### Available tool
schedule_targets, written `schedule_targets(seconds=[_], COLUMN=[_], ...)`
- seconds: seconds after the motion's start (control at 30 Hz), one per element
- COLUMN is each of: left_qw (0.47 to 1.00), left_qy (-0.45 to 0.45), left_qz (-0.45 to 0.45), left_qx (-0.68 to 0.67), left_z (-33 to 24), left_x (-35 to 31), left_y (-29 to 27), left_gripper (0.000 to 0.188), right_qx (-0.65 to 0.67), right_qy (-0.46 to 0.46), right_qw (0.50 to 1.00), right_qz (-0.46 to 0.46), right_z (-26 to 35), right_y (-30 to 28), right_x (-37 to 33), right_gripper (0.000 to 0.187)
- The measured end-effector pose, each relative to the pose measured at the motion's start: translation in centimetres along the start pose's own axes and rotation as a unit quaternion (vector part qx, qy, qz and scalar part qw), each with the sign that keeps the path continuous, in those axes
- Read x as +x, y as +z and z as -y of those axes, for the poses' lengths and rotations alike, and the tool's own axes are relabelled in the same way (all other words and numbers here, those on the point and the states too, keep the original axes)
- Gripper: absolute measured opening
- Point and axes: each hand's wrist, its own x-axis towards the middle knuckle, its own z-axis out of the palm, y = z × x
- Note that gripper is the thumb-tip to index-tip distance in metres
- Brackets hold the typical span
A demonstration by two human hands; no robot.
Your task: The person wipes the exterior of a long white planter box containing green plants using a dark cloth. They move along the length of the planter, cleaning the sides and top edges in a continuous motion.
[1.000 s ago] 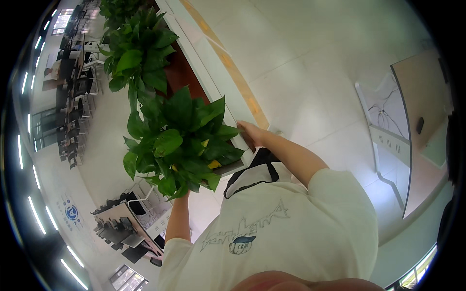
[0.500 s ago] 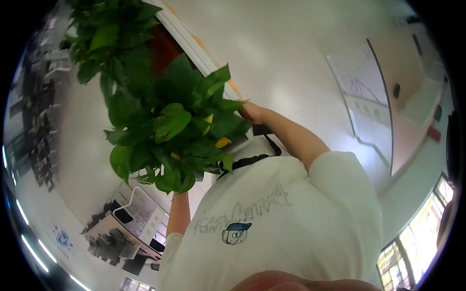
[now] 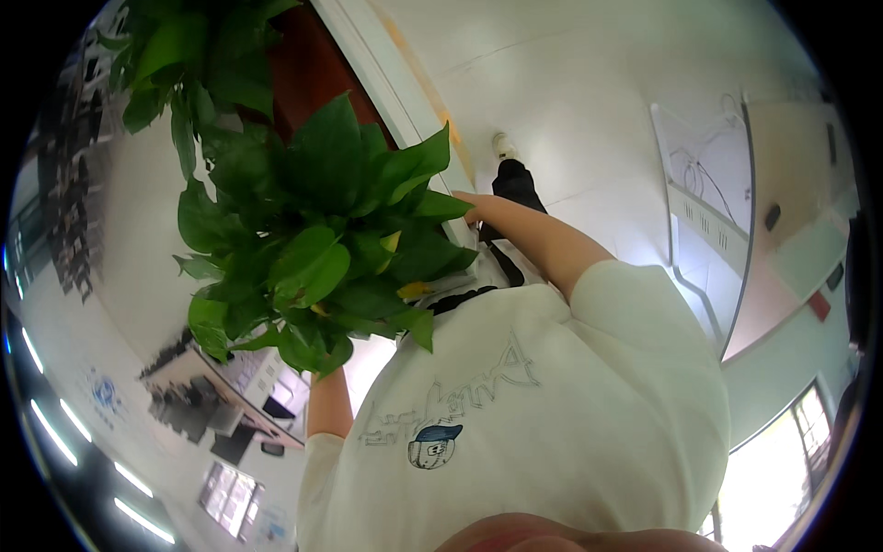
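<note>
A long white planter box stretches from in front of my waist toward the far left. Broad-leaved green plants fill its near end, a few of their leaves yellowed. Another leafy clump grows farther along, with a reddish-brown strip of the box between the two. My right hand is closed on the box's right side near this end, its fingers partly behind leaves. My left forearm reaches up under the foliage on the other side; leaves hide that hand.
Pale glossy floor lies right of the box. One black-trousered leg with a light shoe is stepped forward. A desk with a white metal frame and cables stands at right, another desk at lower left.
One leg and shoe have come into view beside the box. The desks and windows have shifted in the picture as my body moves; the box stays in front of me.
</note>
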Motion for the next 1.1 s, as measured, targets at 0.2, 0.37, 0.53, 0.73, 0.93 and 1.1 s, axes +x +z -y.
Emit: schedule_targets(seconds=[0.2, 0.37, 0.53, 0.73, 0.93, 1.1], left_qw=[0.998, 0.995, 0.989, 0.987, 0.982, 0.985], left_qy=[-0.027, -0.05, -0.075, -0.098, -0.106, -0.075], left_qz=[-0.044, -0.063, -0.079, -0.083, -0.094, -0.067], left_qx=[-0.036, -0.063, -0.096, -0.101, -0.127, -0.143], left_z=[-2.1, -3.5, -2.9, -4.2, -2.9, -3.1], left_x=[-1.4, -1.6, -2.2, -1.9, -3.1, -0.6], left_y=[0.8, 1.7, 1.3, 1.6, 1.5, 1.2], left_gripper=[0.05, 0.05, 0.049, 0.049, 0.048, 0.047], right_qx=[-0.184, -0.137, -0.044, -0.174, -0.256, -0.303], right_qy=[-0.022, -0.166, 0.01, 0.001, 0.122, -0.028], right_qw=[0.981, 0.969, 0.975, 0.976, 0.942, 0.932], right_qz=[-0.055, 0.122, 0.218, 0.13, 0.18, 0.198], right_z=[0.6, 1.2, 6.1, -5.3, -2.1, -0.3], right_y=[0.2, -0.3, -4.2, -3.5, -5.3, -4.4], right_x=[3.8, 0.8, -3.0, 2.3, 2.3, 0.3], right_gripper=[0.037, 0.041, 0.043, 0.033, 0.036, 0.035])
